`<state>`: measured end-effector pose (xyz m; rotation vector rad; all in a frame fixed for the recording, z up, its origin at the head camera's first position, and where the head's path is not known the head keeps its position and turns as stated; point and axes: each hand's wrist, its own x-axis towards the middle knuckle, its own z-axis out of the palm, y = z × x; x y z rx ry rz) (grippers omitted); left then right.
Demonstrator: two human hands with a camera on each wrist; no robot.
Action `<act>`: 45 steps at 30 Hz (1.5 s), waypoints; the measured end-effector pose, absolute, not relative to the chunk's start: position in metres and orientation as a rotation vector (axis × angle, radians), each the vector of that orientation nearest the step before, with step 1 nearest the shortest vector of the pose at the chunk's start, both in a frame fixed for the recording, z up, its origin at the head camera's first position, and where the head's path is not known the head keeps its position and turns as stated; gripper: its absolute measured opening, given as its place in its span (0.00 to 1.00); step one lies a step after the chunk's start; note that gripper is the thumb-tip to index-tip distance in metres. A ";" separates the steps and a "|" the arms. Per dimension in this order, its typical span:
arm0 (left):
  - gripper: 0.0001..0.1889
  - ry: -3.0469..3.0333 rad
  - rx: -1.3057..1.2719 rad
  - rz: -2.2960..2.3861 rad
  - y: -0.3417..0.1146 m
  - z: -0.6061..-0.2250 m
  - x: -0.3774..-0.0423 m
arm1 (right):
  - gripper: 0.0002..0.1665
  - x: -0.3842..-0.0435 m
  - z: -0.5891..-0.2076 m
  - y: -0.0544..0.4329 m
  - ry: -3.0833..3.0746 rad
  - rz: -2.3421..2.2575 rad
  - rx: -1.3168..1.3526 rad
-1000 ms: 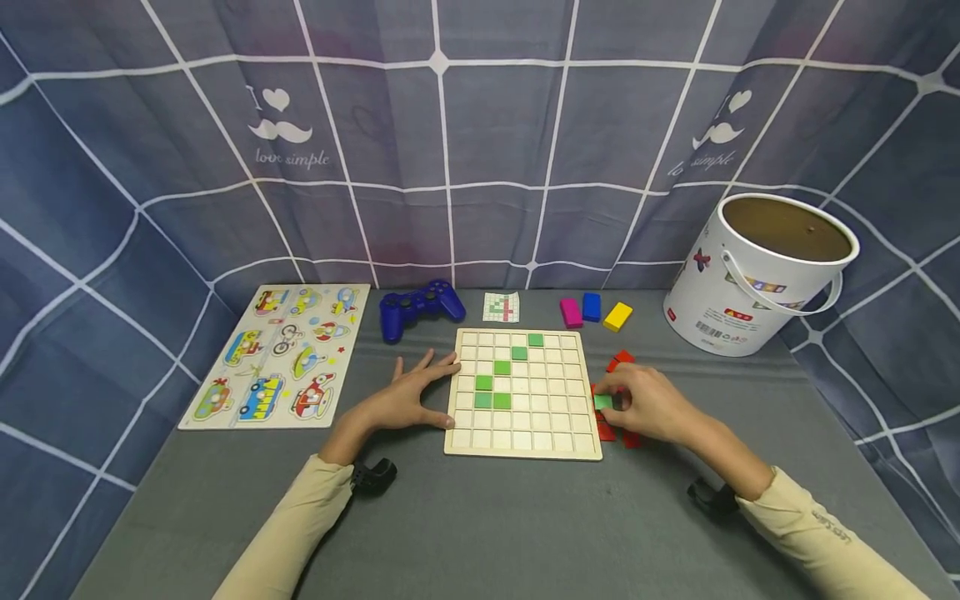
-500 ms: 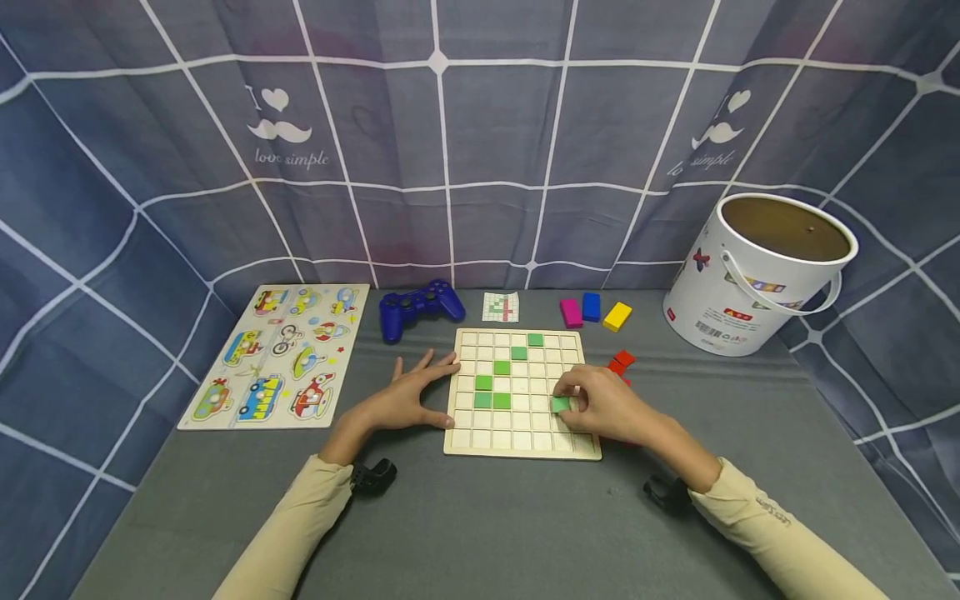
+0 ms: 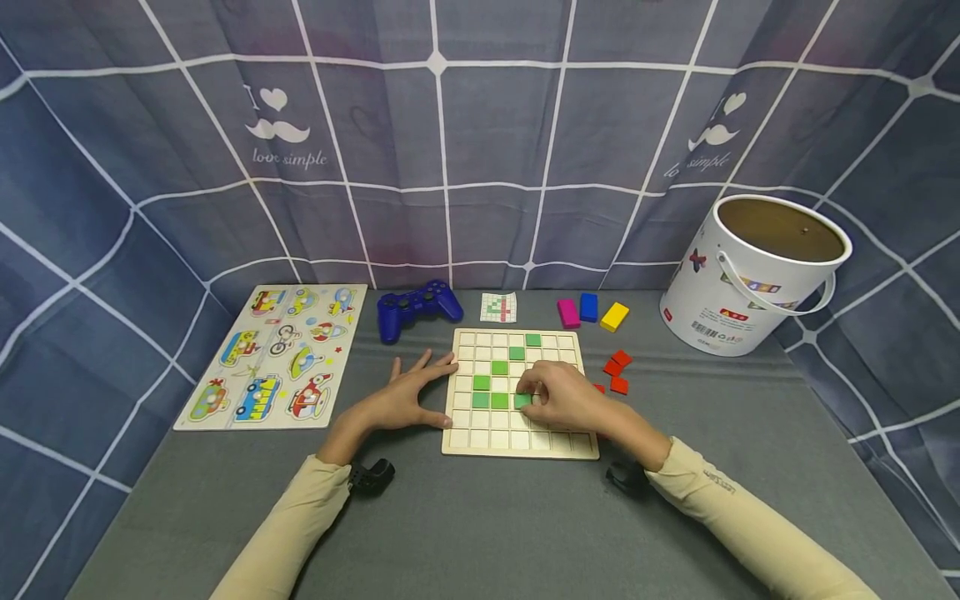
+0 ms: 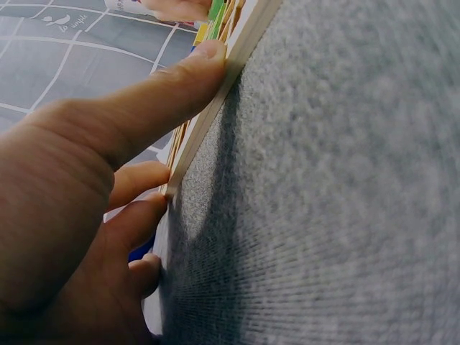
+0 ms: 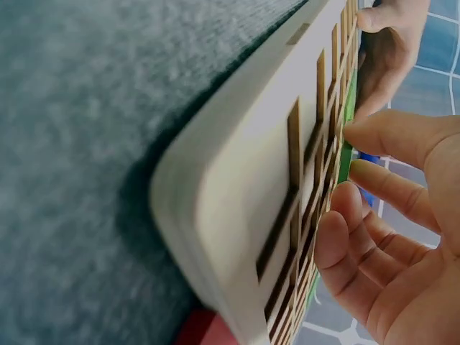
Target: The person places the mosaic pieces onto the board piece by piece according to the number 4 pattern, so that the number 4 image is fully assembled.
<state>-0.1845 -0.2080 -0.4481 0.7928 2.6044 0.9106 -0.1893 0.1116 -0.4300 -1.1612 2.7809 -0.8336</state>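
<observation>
A pale wooden grid board (image 3: 555, 448) lies flat on the grey tabletop, with several green square tiles (image 3: 499, 367) set in its cells. My left hand (image 3: 401, 398) rests against the board's left edge, thumb and fingers spread along it; the left wrist view shows the thumb touching the rim. Over the middle of the board, my right hand (image 3: 566, 396) pinches a green tile (image 3: 522, 401) between thumb and index finger, one cell right of the lower green pair. In the right wrist view that tile (image 5: 346, 162) stands close over the grid.
Several red tiles (image 3: 619, 385) lie right of the board, partly behind the right forearm. Behind it are a patterned card (image 3: 498, 307) and magenta, blue and yellow blocks (image 3: 614, 317). A blue game controller (image 3: 420, 309) and picture puzzle board (image 3: 281, 358) sit left; a white bucket (image 3: 738, 287) stands right.
My right hand has carried the green tile leftward from the red pile beside the board to the board's middle. The left hand has stayed in place.
</observation>
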 end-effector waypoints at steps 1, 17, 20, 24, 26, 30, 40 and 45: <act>0.50 2.604 0.794 0.909 -0.208 -0.447 -0.184 | 0.08 -0.190 -0.430 0.110 2.778 -0.826 -1.162; 0.50 2.619 0.811 0.921 -0.207 -0.447 -0.184 | 0.12 -0.196 -0.425 0.116 2.777 -0.829 -1.082; 0.50 2.617 0.808 0.927 -0.207 -0.447 -0.184 | 0.12 -0.198 -0.421 0.128 2.817 -0.876 -1.054; 0.50 2.611 0.809 0.925 -0.207 -0.446 -0.184 | 0.12 -0.205 -0.416 0.153 2.874 -0.892 -0.981; 0.50 2.609 0.809 0.924 -0.207 -0.447 -0.183 | 0.12 -0.209 -0.416 0.166 2.908 -0.875 -0.955; 0.50 2.599 0.809 0.934 -0.207 -0.447 -0.183 | 0.12 -0.217 -0.416 0.193 2.956 -0.836 -0.880; 0.50 2.590 0.811 0.946 -0.208 -0.444 -0.182 | 0.22 -0.237 -0.417 0.245 3.023 -0.699 -0.746; 0.50 2.592 0.815 0.944 -0.208 -0.445 -0.182 | 0.27 -0.244 -0.426 0.251 3.038 -0.636 -0.810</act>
